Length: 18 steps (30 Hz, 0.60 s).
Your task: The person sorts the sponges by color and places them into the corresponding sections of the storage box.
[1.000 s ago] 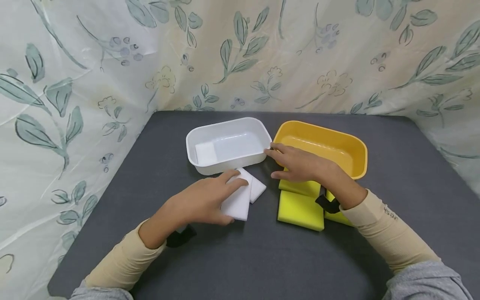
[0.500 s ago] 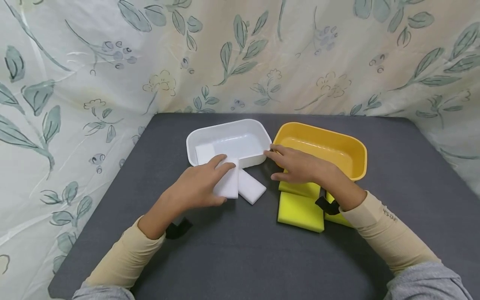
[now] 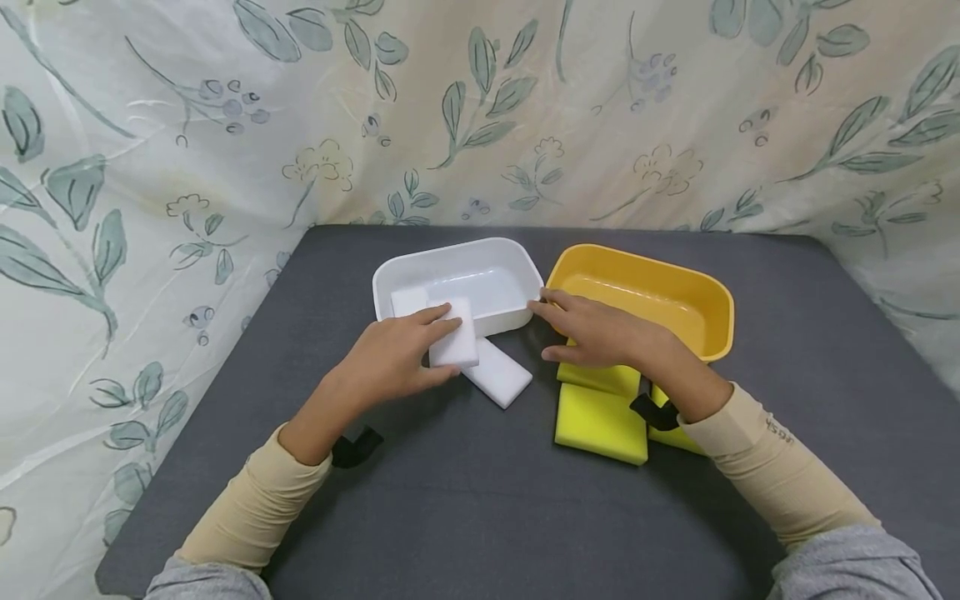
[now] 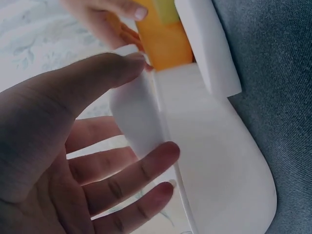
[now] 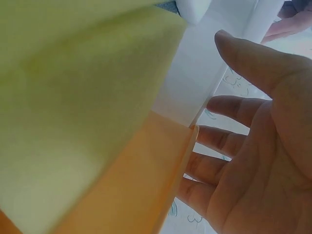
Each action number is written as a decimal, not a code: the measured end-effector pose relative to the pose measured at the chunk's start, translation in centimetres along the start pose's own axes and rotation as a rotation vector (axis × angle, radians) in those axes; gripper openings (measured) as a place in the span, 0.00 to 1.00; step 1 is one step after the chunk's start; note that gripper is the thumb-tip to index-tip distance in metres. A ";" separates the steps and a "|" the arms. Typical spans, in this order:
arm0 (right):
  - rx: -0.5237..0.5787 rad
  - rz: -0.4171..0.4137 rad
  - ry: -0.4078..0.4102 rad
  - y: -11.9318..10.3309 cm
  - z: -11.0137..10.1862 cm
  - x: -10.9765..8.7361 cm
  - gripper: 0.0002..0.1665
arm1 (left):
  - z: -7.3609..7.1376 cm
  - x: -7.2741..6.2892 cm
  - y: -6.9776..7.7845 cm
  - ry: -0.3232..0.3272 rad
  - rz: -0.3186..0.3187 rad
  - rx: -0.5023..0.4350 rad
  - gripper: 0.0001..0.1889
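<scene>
My left hand (image 3: pixel 390 354) pinches a white sponge block (image 3: pixel 456 340) between thumb and fingers, over the front rim of the white tray (image 3: pixel 512 320). In the left wrist view the thumb presses one end of the held sponge (image 4: pixel 136 114). A second white sponge (image 3: pixel 408 299) lies in the tray's left end. Another white sponge (image 3: pixel 501 377) is on the table in front. My right hand (image 3: pixel 592 327), fingers extended, is at the adjoining rims of the white tray and the yellow tray (image 3: pixel 637 279). In the right wrist view no object is in that palm (image 5: pixel 263 161).
Several bright yellow sponges (image 3: pixel 602 423) lie in front of the yellow tray, partly under the right wrist. Both trays stand on a dark grey table (image 3: pixel 480 517). A floral curtain (image 3: pixel 480 108) hangs behind and to the left.
My left hand has lifted the white sponge off the one beneath and carried it forward and left, to the white tray's front rim. The right hand has stayed in place.
</scene>
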State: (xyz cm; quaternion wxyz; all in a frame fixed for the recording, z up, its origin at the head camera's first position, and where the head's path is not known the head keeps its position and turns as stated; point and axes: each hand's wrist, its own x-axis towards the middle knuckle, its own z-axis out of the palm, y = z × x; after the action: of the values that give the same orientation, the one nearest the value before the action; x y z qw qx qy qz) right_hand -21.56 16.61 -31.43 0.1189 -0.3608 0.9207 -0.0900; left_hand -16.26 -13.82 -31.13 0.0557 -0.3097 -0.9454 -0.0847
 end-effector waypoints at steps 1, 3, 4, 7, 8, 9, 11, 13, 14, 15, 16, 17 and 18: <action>0.001 -0.001 0.000 0.0 0.0 0.0 0.46 | -0.1 0.0 0.0 0.009 0.001 0.002 0.31; 0.003 -0.002 -0.003 0.0 0.0 -0.1 0.46 | -0.1 0.1 0.0 0.032 0.004 0.000 0.28; 0.004 -0.002 -0.004 0.0 0.0 0.0 0.46 | -0.1 0.1 0.0 0.048 0.006 -0.002 0.26; 0.010 -0.004 -0.006 -0.1 0.0 0.0 0.45 | 0.0 0.2 -0.1 0.105 0.018 -0.012 0.22; 0.011 -0.004 -0.006 -0.1 0.0 0.0 0.45 | 0.0 0.3 -0.2 0.126 0.025 -0.015 0.21; 0.011 -0.005 -0.005 -0.1 0.0 0.0 0.45 | 0.0 0.3 -0.2 0.146 0.031 -0.019 0.19; 0.010 -0.008 -0.002 -0.1 0.0 0.0 0.45 | 0.1 0.4 -0.3 0.182 0.040 -0.028 0.17; 0.011 -0.008 -0.001 -0.1 0.0 -0.1 0.46 | 0.2 0.6 -0.4 0.205 0.043 -0.033 0.16; 0.011 -0.007 0.000 -0.1 0.0 -0.1 0.46 | 0.2 0.6 -0.5 0.211 0.041 -0.034 0.16; 0.014 -0.004 0.000 -0.1 0.0 -0.1 0.46 | 0.3 0.7 -0.6 0.214 0.037 -0.037 0.16; 0.017 -0.001 -0.002 -0.1 0.0 -0.1 0.46 | 0.3 0.8 -0.6 0.212 0.031 -0.040 0.16; 0.019 0.002 -0.004 -0.1 0.0 -0.1 0.46 | 0.4 0.9 -0.7 0.209 0.025 -0.044 0.17; 0.022 0.004 -0.005 -0.1 0.0 -0.1 0.46 | 0.5 1.0 -0.8 0.203 0.019 -0.047 0.17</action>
State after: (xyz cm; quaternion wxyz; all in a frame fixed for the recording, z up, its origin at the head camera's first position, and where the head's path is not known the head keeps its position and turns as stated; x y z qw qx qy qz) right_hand -21.44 16.63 -31.34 0.1253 -0.3576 0.9201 -0.0990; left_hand -17.52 -13.81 -31.54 0.1448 -0.3097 -0.9297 -0.1373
